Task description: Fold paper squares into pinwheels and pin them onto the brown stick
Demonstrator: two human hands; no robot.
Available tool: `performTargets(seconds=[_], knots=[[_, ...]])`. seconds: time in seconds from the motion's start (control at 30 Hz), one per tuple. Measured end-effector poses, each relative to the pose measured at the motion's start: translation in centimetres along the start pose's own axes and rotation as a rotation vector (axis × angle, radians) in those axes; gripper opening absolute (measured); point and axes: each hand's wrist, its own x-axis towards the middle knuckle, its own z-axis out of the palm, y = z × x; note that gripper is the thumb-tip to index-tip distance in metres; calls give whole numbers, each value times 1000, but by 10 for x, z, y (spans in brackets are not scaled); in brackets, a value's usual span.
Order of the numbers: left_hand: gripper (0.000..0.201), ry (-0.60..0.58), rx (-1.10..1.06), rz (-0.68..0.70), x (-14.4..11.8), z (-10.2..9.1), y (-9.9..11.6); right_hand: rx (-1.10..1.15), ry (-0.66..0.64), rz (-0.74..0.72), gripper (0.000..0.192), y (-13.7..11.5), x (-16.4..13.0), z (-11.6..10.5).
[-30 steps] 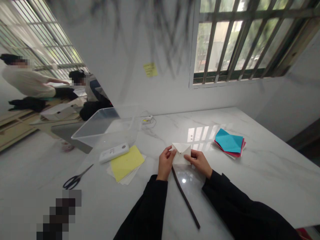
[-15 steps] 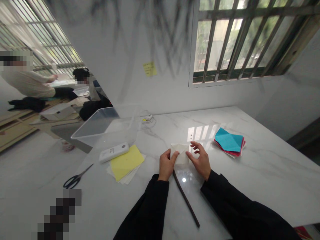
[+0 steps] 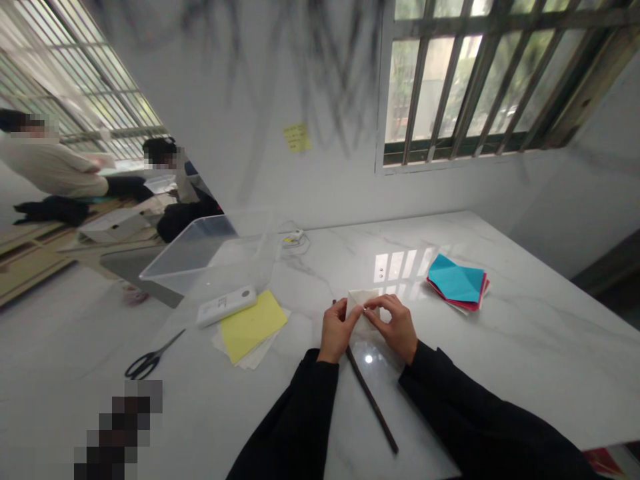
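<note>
A small folded cream-white paper (image 3: 361,297) stands between my hands above the marbled tabletop. Its left side is gripped by my left hand (image 3: 337,330), with the thumb lying across the front. My right hand (image 3: 396,325) pinches at the middle of the paper, thumb and forefinger together near the left thumb tip. Whether a flap or something else is in that pinch is too small to tell. Beneath the hands a thin dark brown stick (image 3: 373,402) lies slanting on the table, its upper part partly hidden behind my left hand.
To the left lie yellow paper sheets (image 3: 255,325), a white oblong device (image 3: 227,307) and black-handled scissors (image 3: 153,360). A clear plastic bin (image 3: 173,267) stands behind them. Blue and red papers (image 3: 457,280) are stacked on the right. Another person (image 3: 55,163) sits at the far left.
My right hand has moved left, its raised fingers closing into a pinch at the paper's middle. The paper and left hand have shifted slightly right, and the stick's upper end now shows.
</note>
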Motion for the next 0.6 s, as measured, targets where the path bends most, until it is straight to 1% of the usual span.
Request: performTargets(seconds=[0.17, 0.4, 0.6], knots=[[36, -8, 31, 11, -1, -1, -2, 26, -10, 30, 14, -1, 0, 0], [31, -32, 209, 95, -1, -6, -9, 51, 9, 114, 18, -3, 1, -1], [30, -22, 220, 93, 0, -6, -8, 107, -38, 196, 20, -1, 2, -1]])
